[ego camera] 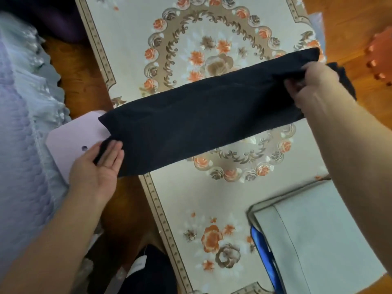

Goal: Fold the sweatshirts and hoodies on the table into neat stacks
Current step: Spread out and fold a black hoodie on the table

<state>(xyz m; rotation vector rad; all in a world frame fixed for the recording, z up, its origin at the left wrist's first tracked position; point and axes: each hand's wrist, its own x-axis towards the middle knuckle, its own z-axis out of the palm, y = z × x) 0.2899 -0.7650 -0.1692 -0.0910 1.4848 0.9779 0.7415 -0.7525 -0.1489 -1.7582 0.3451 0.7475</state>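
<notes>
A black garment [201,122], folded into a long narrow band, stretches across the floral tablecloth [212,198] from lower left to upper right. My left hand [99,166] holds its left end, thumb on top and fingers under the cloth. My right hand [307,83] grips the right end in curled fingers, and loose black cloth hangs beyond it at the table's right edge. The band looks lifted and taut between both hands.
A folded light grey garment [318,236] lies at the lower right on something blue [263,251]. A pink board [72,143] with a hole sits under my left hand. Lilac lace fabric [23,124] fills the left. Dark clothing [152,272] lies at the bottom edge.
</notes>
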